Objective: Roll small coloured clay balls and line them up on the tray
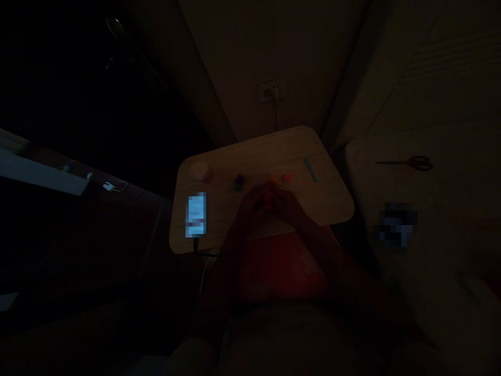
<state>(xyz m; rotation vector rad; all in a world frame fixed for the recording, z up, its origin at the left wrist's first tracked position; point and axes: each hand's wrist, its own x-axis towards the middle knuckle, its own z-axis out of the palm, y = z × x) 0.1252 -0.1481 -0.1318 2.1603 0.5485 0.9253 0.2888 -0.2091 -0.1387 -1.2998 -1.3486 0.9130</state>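
Note:
In dim light, my left hand (254, 200) and my right hand (285, 201) meet over the near half of a small wooden table (250, 156). Their fingers are bent together, closed on something I cannot make out between them. Just beyond the fingertips lie a yellow-orange lump (273, 179) and a pinkish-orange lump (287, 178). Left of my hands, a dark purple lump (239, 179) touches a green lump (237, 186). A teal knife-shaped tool (310, 169) rests on the table to the right.
A round pale tub (201, 171) stands at the table's left, above a lit phone (195, 215) with a cable. Red-handled scissors (405, 163) lie on the pale surface to the right. A wall socket (272, 91) with a plug is behind the table.

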